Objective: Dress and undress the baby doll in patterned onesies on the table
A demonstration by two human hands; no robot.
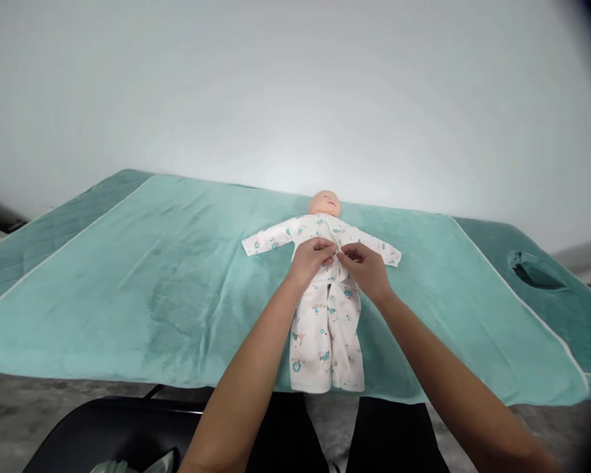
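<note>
A baby doll (pixel 325 203) lies on its back, head away from me, in a white printed baby top (pixel 308 227) and matching trousers (pixel 311 335). Both sleeves spread out to the sides. Over the chest, my left hand (pixel 315 256) pinches the front opening of the top. Close beside it on the right, my right hand (pixel 363 266) pinches the same front edge, fingertips almost touching the other hand's. Any fastener between the fingers is too small to make out. My hands cover part of the top's front.
The doll rests on a light green cover (pixel 113 282) over a bed with a darker green sheet (pixel 502 249). An oval hole (pixel 536 270) is at the right end. A pale wall (pixel 295 98) stands behind. A black chair (pixel 113 433) is at the lower left.
</note>
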